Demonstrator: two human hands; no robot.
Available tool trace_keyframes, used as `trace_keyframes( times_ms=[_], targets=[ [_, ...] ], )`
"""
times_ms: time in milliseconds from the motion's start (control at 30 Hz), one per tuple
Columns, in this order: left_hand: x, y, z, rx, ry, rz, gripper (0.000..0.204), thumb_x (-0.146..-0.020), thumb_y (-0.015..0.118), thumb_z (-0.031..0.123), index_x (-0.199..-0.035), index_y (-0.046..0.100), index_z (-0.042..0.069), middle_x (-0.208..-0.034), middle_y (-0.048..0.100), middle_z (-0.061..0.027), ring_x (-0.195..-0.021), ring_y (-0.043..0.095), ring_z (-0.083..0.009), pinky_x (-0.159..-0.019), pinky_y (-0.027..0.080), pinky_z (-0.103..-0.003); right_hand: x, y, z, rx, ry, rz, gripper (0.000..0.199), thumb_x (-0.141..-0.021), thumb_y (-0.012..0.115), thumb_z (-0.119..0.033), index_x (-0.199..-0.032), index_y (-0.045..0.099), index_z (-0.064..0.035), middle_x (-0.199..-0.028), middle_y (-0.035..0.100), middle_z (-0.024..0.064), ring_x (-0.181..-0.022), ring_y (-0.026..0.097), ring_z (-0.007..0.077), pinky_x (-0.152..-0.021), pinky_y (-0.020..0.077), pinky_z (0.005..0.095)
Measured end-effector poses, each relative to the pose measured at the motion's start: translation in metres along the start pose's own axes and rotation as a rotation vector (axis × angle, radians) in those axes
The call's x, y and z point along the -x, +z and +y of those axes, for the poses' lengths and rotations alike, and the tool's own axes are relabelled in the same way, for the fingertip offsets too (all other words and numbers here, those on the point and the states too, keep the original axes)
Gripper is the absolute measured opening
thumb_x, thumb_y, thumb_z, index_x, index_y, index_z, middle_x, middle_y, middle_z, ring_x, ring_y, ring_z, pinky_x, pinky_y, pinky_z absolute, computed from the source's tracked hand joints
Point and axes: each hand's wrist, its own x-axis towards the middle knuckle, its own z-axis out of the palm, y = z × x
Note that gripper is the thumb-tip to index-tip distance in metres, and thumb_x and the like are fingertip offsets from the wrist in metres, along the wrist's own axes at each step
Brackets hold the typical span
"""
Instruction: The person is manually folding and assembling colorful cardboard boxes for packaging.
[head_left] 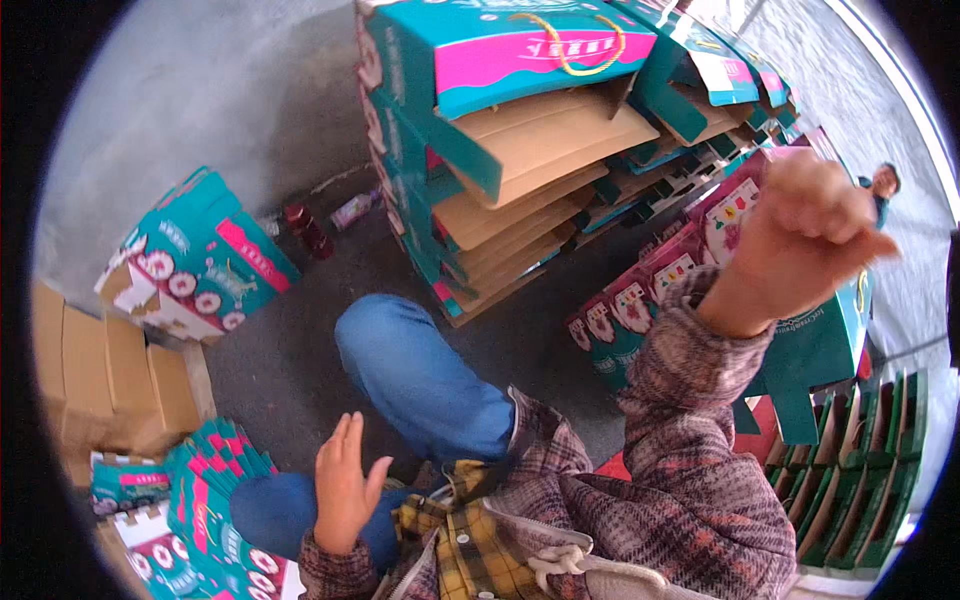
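Observation:
My left hand is open above my left thigh, fingers stretched out and thumb apart, holding nothing. Raised at the upper right, my right hand is slightly blurred. Its fingers are curled in, and nothing shows in them. Below and behind it is a teal carton, partly covered by the hand and sleeve. Beside my right forearm stand teal and maroon printed cartons. Farther ahead, a tall stack of teal gift cartons has open brown insides; the top carton carries a yellow cord handle.
Flat teal cartons lean by the grey wall at left, near a dark red bottle. Brown cardboard boxes and more teal cartons sit at lower left. Green-edged cartons line the right. Another person appears far right.

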Motion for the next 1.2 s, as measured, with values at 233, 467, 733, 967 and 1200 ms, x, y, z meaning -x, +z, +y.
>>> trace_keyframes(
  times_ms=[233, 467, 733, 967, 1200],
  targets=[
    [0.064, 0.002, -0.052, -0.195, -0.286, 0.132, 0.057, -0.085, 0.062, 0.023, -0.133, 0.043, -0.001, -0.129, 0.048, -0.0238, -0.115, 0.048, -0.0384, -0.100, 0.035, -0.046, -0.024, 0.043, -0.038, -0.068, -0.055, -0.227, 0.050, -0.095, 0.037, -0.051, -0.060, 0.044, -0.0159, -0.058, 0.040, -0.0050, -0.053, 0.033, 0.0118, -0.052, 0.0278, 0.0267],
    [0.100, 0.008, -0.060, -0.206, -0.388, 0.195, 0.056, -0.079, 0.069, 0.025, -0.126, 0.049, 0.003, -0.123, 0.053, -0.0183, -0.117, 0.049, -0.0326, -0.102, 0.033, -0.047, 0.136, 0.150, 0.086, 0.900, 0.319, -1.411, 0.030, -0.076, 0.071, -0.027, -0.088, 0.058, -0.0029, -0.087, 0.061, 0.0122, -0.072, 0.058, 0.0332, -0.064, 0.0470, 0.0415],
    [0.142, -0.012, -0.065, -0.286, -0.508, 0.640, 0.056, -0.077, 0.069, 0.024, -0.127, 0.051, 0.004, -0.141, 0.039, -0.0182, -0.133, 0.033, -0.0333, -0.109, 0.021, -0.053, 0.179, 0.187, 0.166, 0.838, 0.298, -1.408, 0.024, -0.079, 0.068, -0.015, -0.098, 0.060, -0.0011, -0.095, 0.061, 0.0145, -0.090, 0.058, 0.0347, -0.076, 0.0472, 0.0416],
    [0.170, 0.037, -0.147, 0.431, -0.722, 1.397, 0.036, -0.089, 0.058, 0.012, -0.123, 0.053, 0.000, -0.123, 0.056, -0.0157, -0.116, 0.052, -0.0271, -0.099, 0.040, -0.034, 0.233, 0.201, 0.235, 0.848, 0.276, -1.632, 0.026, -0.084, 0.065, -0.023, -0.100, 0.060, -0.0027, -0.095, 0.064, 0.0153, -0.087, 0.061, 0.0350, -0.074, 0.0489, 0.0426],
    [0.289, 0.224, -0.285, 1.359, -1.284, 1.563, 0.032, -0.087, 0.059, 0.023, -0.112, 0.056, 0.003, -0.094, 0.063, -0.0079, -0.084, 0.061, -0.0166, -0.071, 0.048, -0.029, 0.239, 0.207, 0.231, 0.881, 0.306, -1.594, 0.024, -0.086, 0.062, -0.020, -0.102, 0.059, -0.0022, -0.098, 0.063, 0.0167, -0.087, 0.062, 0.0360, -0.070, 0.0490, 0.0423]
  ],
)
